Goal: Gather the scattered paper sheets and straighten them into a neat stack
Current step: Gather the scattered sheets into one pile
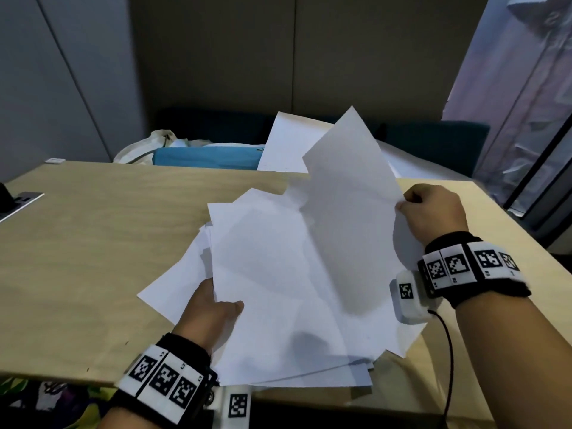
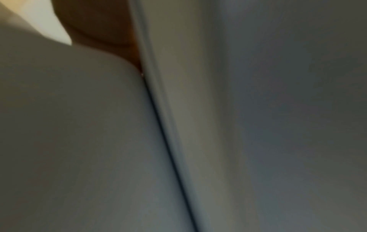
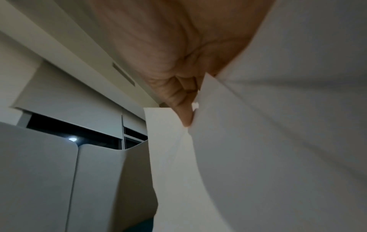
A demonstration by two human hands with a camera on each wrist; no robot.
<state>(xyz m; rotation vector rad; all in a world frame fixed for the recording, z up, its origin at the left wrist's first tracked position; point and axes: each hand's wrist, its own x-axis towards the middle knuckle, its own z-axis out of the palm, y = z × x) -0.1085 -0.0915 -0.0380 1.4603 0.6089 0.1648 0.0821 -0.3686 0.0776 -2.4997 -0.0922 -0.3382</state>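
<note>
— Both hands are on paper, then? Tell me what you've got.

— Your left hand (image 1: 208, 308) grips the near-left edge of the loose pile of sheets (image 1: 288, 292), thumb on top and fingers hidden underneath. Your right hand (image 1: 433, 209) is curled, pinching the right edge of one raised sheet (image 1: 349, 181) that stands tilted above the pile; the right wrist view shows fingertips (image 3: 184, 116) closed on paper.

— So how far along am I?

— Gathered, mostly; straightened, no. The sheets sit together at the near-right part of the wooden table (image 1: 93, 243), but they fan out at different angles, corners poking left and over the near edge. One more sheet (image 1: 284, 144) shows behind the raised one; whether it lies flat or is lifted, I cannot tell.

— What's left?

— By my reading: lay the raised sheet down, bring in the far one, then square the edges.
</note>
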